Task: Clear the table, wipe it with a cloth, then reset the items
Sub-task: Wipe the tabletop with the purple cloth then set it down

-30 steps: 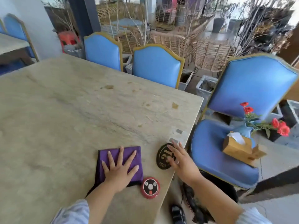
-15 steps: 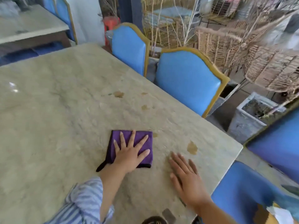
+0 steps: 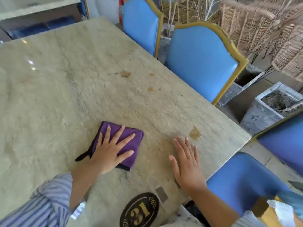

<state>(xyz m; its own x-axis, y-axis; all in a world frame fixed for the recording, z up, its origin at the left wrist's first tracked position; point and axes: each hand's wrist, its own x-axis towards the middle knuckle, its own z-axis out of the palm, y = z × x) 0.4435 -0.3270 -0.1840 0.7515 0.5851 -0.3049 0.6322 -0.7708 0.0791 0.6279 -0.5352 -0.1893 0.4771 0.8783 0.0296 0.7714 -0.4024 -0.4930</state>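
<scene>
A folded purple cloth [image 3: 129, 135] lies on the beige stone table [image 3: 68, 89]. My left hand [image 3: 111, 149] presses flat on the cloth, fingers spread. To its right my right hand [image 3: 186, 163] rests flat on the bare tabletop, holding nothing. Brown stains [image 3: 194, 133] mark the table just beyond my right fingertips, and more stains [image 3: 125, 74] lie farther back. A black oval number plaque [image 3: 139, 210] reading 31 sits at the near table edge. A wooden tissue box [image 3: 270, 212] stands on the blue chair seat [image 3: 242, 179] at lower right.
Two blue chairs with gold frames [image 3: 200, 63] stand along the table's far right side. A grey concrete planter [image 3: 272, 108] sits on the floor to the right. Wicker chairs [image 3: 255, 25] stand behind. Another table [image 3: 32, 7] is at upper left.
My left hand has slid the cloth across the table away from the plaque. My right hand left the plaque and lies flat on the table. The view swung left, hiding the flower vase.
</scene>
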